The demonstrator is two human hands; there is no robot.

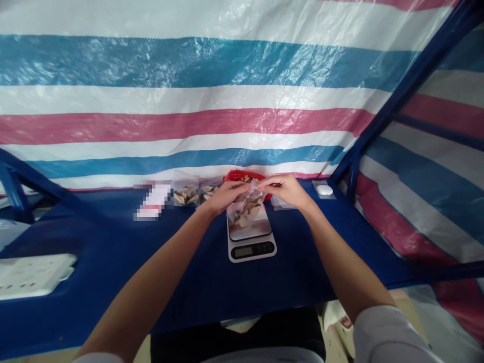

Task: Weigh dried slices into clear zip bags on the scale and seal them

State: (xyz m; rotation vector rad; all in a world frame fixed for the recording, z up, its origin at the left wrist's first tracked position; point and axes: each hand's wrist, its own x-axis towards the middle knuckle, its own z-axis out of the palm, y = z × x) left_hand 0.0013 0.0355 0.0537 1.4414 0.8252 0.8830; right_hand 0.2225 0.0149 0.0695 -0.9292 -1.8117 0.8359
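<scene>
Between my two hands is a clear plastic bag with pale brown dried pieces in its lower part. My left hand grips the bag's top edge from the left, fingers closed. At the top right, my right hand pinches the same edge. The bag is over the metal plate of a white kitchen scale; whether it rests on the plate I cannot tell. Right behind my hands lies a red plastic bag with more dried pieces in it, partly hidden by them.
Left of the scale are filled clear bags and a blurred-out paper. Empty-looking clear bags lie behind my right hand. A round white object is at the back right. A white power strip sits on the blue table at left.
</scene>
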